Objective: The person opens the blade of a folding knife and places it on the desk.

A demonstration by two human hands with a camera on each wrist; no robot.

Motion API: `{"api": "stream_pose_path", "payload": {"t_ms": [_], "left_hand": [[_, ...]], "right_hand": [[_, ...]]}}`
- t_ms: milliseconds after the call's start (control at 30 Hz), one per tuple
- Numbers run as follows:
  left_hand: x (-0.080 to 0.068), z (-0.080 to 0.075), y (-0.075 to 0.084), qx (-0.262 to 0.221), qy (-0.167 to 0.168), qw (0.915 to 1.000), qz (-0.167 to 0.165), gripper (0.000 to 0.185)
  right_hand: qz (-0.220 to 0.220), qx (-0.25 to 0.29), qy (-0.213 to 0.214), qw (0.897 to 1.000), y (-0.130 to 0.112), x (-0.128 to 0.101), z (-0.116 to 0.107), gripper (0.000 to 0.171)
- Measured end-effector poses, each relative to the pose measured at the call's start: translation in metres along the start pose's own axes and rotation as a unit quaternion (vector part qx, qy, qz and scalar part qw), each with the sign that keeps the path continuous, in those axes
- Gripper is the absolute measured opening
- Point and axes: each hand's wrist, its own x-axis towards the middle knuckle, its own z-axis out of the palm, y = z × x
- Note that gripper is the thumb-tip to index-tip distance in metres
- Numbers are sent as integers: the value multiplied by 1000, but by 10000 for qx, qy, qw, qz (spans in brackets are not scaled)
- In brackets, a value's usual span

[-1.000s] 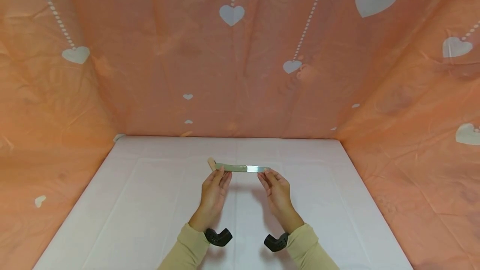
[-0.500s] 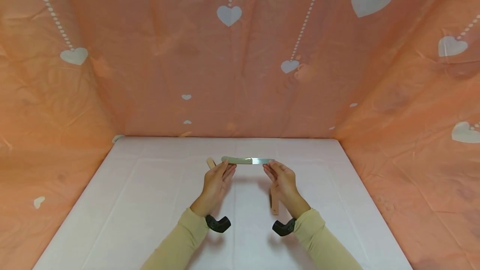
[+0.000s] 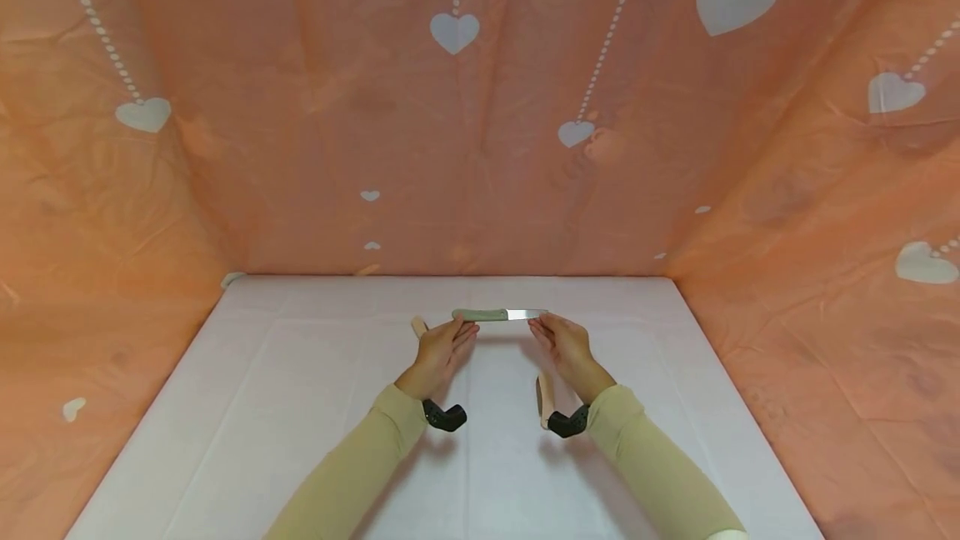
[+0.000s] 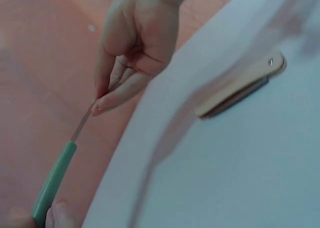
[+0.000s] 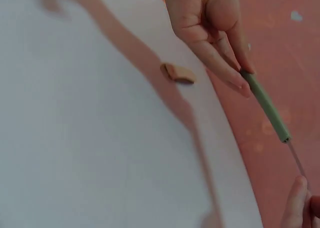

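Observation:
A knife (image 3: 482, 316) with a pale green handle and a straight silver blade is held level above the far part of the table. My left hand (image 3: 441, 350) pinches the butt end of the handle between thumb and fingers. At the other end, the blade tip sits between the thumb and fingers of my right hand (image 3: 568, 348). The left wrist view shows the blade (image 4: 82, 124) fully extended from the green handle (image 4: 55, 183). Dark slots mark the handle's blade end (image 5: 285, 139) in the right wrist view.
A light wooden piece with a dark edge and a metal pin (image 4: 242, 85) lies on the white table (image 3: 322, 440) by my right forearm. Another wooden piece (image 5: 180, 73) lies beyond my left hand, partly hidden in the head view. Orange curtains with hearts (image 3: 457, 148) enclose the table.
Both hands have carried the knife forward, away from me, and slightly right. The wooden piece near my right hand, hidden at first, has come into view.

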Motion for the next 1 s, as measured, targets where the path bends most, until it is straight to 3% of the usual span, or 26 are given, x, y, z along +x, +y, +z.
{"api": "stream_pose_path", "payload": {"t_ms": [167,533,833,1000], "left_hand": [[11,3,-2,140,163,9998,-54,34],[32,2,-11,408,620,9944,-754,38],[43,2,-18,945,1042,9871,-761,33],[47,0,-20,1152,1015,9850,-790,31]], "right_hand": [[224,-118,127,9996,2,17,-4,40],[631,-330,482,9963,9,37,-10,35],[853,-689,581,9923,17,50,-13,37],[849,-811,514,9917,19,55,-15,36]]}}
